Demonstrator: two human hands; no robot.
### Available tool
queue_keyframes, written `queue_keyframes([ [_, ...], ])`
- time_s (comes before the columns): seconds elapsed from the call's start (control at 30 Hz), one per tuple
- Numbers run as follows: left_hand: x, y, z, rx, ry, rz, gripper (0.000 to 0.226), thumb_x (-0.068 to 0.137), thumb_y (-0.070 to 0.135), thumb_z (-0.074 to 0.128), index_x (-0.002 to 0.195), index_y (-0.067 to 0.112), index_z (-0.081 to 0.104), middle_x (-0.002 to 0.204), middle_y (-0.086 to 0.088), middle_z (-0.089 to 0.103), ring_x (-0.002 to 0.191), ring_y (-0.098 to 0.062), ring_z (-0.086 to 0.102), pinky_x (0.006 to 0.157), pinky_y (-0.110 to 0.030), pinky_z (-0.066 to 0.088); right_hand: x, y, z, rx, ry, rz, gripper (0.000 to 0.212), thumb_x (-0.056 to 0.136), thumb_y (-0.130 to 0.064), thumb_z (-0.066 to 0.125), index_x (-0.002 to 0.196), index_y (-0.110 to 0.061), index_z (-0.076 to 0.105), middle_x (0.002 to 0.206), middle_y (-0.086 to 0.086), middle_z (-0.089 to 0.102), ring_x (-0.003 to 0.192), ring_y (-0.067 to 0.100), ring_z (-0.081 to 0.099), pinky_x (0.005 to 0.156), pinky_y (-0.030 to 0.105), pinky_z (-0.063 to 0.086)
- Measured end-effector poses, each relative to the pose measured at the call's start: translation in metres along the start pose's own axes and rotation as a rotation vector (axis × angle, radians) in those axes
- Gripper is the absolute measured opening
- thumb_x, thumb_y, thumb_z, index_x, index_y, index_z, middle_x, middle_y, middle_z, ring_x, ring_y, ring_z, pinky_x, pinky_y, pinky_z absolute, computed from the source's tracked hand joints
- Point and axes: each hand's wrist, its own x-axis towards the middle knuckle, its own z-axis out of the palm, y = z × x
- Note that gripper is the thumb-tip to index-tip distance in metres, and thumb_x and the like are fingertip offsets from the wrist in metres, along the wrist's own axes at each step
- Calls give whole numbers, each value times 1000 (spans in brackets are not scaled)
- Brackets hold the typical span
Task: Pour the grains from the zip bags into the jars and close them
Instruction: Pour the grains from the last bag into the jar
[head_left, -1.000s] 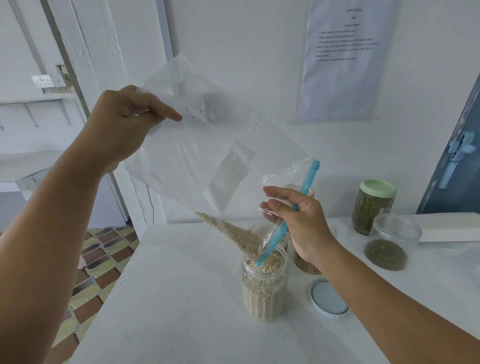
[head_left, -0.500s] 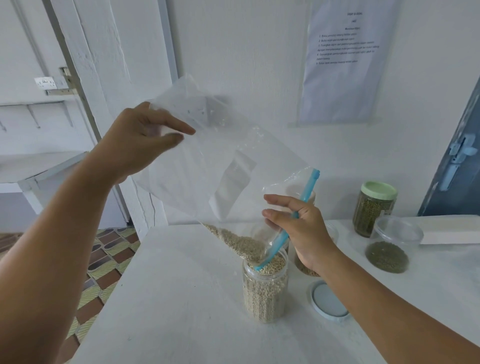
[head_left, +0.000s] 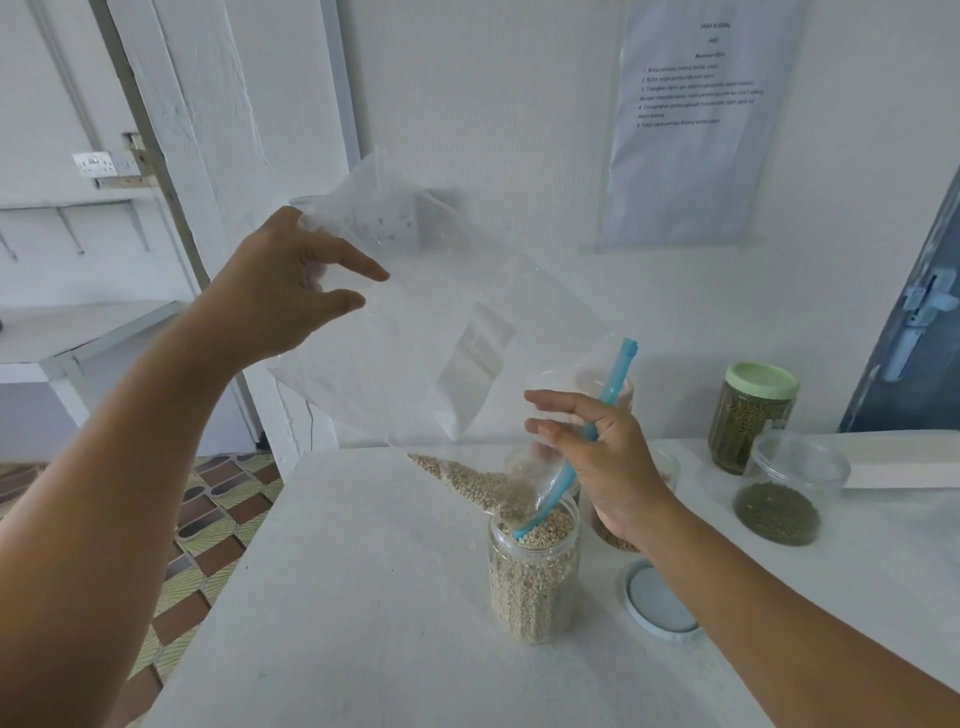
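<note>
A clear zip bag (head_left: 415, 332) with a blue zip strip (head_left: 608, 395) hangs tilted over an open clear jar (head_left: 532, 582) that is nearly full of pale grains. My left hand (head_left: 280, 296) pinches the bag's raised bottom corner at the upper left. My right hand (head_left: 602, 457) grips the bag's mouth by the blue strip, just above and right of the jar. A wedge of pale grains (head_left: 467, 480) lies in the bag's low corner, with the mouth dipping into the jar. The jar's light blue lid (head_left: 657, 603) lies flat on the white table (head_left: 337, 597) to the right.
Behind my right hand stands another grain jar (head_left: 670, 467), partly hidden. At the back right are a green-lidded jar of green grains (head_left: 753, 415) and a clear tub of green grains (head_left: 784, 493). The table's left edge drops to a tiled floor (head_left: 208, 519).
The bag's raised end and my left hand have come lower. Fewer grains are left in the bag and the jar's fill has risen near its rim. My right hand has barely moved.
</note>
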Motion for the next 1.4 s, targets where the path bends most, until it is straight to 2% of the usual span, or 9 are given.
queue_keyframes([
  [0.27,-9,-6,18,-15,1,-90,29,91,20,79,102,46,75,101,1,45,104,-23,48,95,-30,39,-2,6,1,14,-31,49,45,102,8,55,99,-26,84,115,6,69,100,25,77,89,43,64],
  [0.37,-19,-8,26,-11,19,-151,32,93,20,77,98,51,74,126,-10,48,125,-36,45,113,-47,38,-2,10,1,24,-23,51,46,102,9,54,97,-27,84,115,7,69,99,25,77,90,45,63],
  [0.43,-32,-6,33,0,53,-207,33,93,24,76,99,56,71,140,-11,42,136,-38,34,119,-45,26,-1,11,2,23,-19,50,45,102,9,54,99,-26,84,116,8,69,100,25,77,88,43,64],
  [0.6,-94,13,68,-201,138,-426,41,91,33,77,103,71,67,172,5,3,157,-27,2,127,-55,10,0,11,1,47,-17,57,45,102,9,55,100,-25,84,118,8,69,99,25,77,81,37,64],
  [0.67,-124,27,92,-428,135,-551,43,91,30,76,103,71,69,170,12,14,158,-23,7,126,-56,11,-1,11,2,39,-16,43,43,102,9,55,101,-23,83,118,7,71,98,23,77,78,32,63],
  [0.8,-157,40,142,-1094,-68,-728,39,76,39,89,114,38,80,146,9,61,146,-8,42,124,-45,24,-1,9,2,-1,-27,12,42,101,10,54,103,-22,81,114,0,74,96,20,77,76,25,61],
  [0.9,-147,30,159,-1340,-124,-841,43,84,40,82,126,32,76,144,3,64,137,-26,55,123,-47,34,-1,9,3,-5,-29,0,43,101,11,55,103,-23,81,116,4,73,96,20,77,76,22,60],
  [1.03,-125,26,168,-1460,-162,-818,35,96,20,66,129,27,74,137,-9,69,128,-29,64,115,-45,43,-3,8,2,-33,-16,-3,40,102,9,55,106,-22,81,121,4,71,100,20,77,79,26,62],
  [1.4,-107,33,169,-1360,-26,-717,29,83,12,74,109,21,83,107,-9,74,101,-22,73,90,-32,59,-3,14,-10,-88,-49,-55,36,90,2,76,103,-31,82,118,-16,70,110,16,74,94,27,59],
])
